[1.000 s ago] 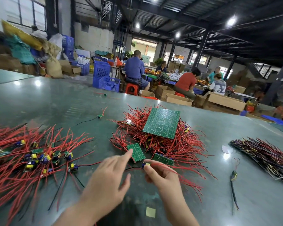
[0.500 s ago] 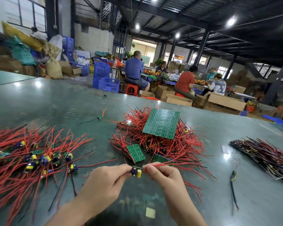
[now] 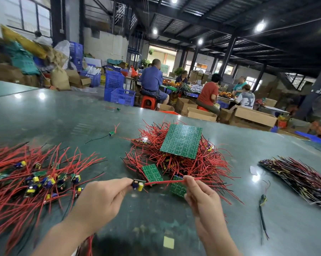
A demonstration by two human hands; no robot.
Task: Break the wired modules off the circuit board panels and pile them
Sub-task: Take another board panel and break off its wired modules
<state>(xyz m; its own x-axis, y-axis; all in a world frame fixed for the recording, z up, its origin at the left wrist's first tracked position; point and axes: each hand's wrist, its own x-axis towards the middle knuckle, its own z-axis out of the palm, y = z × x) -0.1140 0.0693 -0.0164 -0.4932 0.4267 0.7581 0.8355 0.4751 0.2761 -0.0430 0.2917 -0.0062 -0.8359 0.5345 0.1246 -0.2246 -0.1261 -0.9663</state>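
At lower centre, the small module with blue and yellow capacitors (image 3: 138,185), freed since a second ago, is pinched by the left hand (image 3: 98,202) while the right hand (image 3: 202,195) pinches its taut red wire (image 3: 163,182), so piling onto the heap of separated red-wired modules (image 3: 35,180) at left comes next.

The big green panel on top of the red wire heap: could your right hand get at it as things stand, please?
Probably not at once: the big green panel lies uncovered on top, but the right hand is pinching the red wire of a module.
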